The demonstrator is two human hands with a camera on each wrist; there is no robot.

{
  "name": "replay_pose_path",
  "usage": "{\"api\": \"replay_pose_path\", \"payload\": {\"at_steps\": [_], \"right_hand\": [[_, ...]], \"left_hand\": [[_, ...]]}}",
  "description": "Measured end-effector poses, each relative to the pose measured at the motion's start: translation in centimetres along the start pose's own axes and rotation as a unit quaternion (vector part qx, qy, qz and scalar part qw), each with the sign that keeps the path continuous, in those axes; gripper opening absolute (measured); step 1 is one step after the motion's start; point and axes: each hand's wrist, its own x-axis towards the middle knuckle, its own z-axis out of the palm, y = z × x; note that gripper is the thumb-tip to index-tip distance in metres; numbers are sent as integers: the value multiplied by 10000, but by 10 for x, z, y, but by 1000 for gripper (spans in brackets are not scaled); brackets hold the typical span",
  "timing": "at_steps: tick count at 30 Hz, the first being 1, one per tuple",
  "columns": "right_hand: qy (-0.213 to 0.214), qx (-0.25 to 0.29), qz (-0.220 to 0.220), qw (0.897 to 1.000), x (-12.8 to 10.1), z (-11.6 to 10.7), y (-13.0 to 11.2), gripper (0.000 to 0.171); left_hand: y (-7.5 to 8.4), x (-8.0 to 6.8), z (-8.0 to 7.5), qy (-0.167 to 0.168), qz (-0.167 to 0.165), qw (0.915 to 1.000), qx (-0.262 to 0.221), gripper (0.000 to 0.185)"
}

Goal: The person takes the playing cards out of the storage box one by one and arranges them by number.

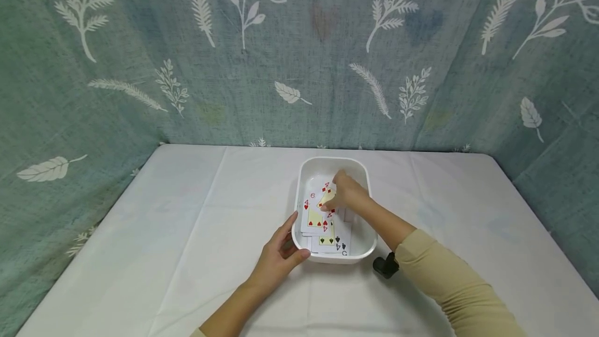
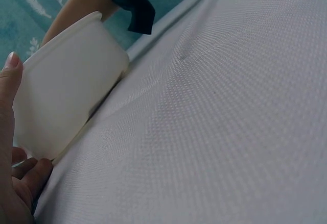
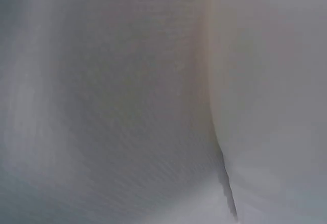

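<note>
The right hand (image 1: 348, 194) is lowered into the white tub (image 1: 369, 243), and a red four card (image 1: 326, 196) is pinched between its fingers and lifted at a tilt above the other playing cards (image 1: 327, 235) lying face up on the tub's floor. The left hand (image 1: 280, 259) is placed at the tub's near left corner: the thumb is pressed against the outer wall and the fingers are held along the left side. The tub is set in the middle of the counter (image 1: 187, 233), which is covered with a white cloth. A leaf-patterned teal curtain (image 1: 140, 56) is hung behind and beside it.
</note>
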Motion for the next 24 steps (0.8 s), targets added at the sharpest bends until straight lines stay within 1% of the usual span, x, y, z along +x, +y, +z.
{"api": "replay_pose_path", "payload": {"at_steps": [2, 4, 7, 9, 11, 14, 17, 19, 24], "right_hand": [[-102, 369, -42, 9993, -1, -1, 0, 77], [-167, 582, -146, 9981, -1, -2, 1, 75], [-236, 921, -343, 9949, -1, -3, 3, 66], [-239, 1007, -529, 9932, -1, -4, 4, 58], [-176, 957, -799, 9920, -1, -5, 4, 51], [-135, 1046, -1134, 9879, -1, -7, 5, 41], [-253, 1503, -1317, 9795, -2, -10, 5, 36], [-411, 1944, -1421, 9697, -2, -12, 6, 35], [-519, 2534, -1892, 9473, -1, -21, 12, 34]], "left_hand": [[0, 0, 0, 8, -13, 10000, 10, 83], [1, 0, 0, 15, -37, 10000, 13, 84], [1, 0, 0, 32, -81, 10000, 37, 84], [1, 0, 1, 50, -129, 9999, 50, 84], [2, 0, 1, 70, -165, 9998, 75, 84], [2, 0, 1, 66, -150, 9998, 84, 84], [3, 0, 2, 35, -87, 9999, 78, 84], [3, 0, 2, 16, -74, 9999, 70, 83], [6, 0, 2, 40, -232, 9997, 57, 85]]}}
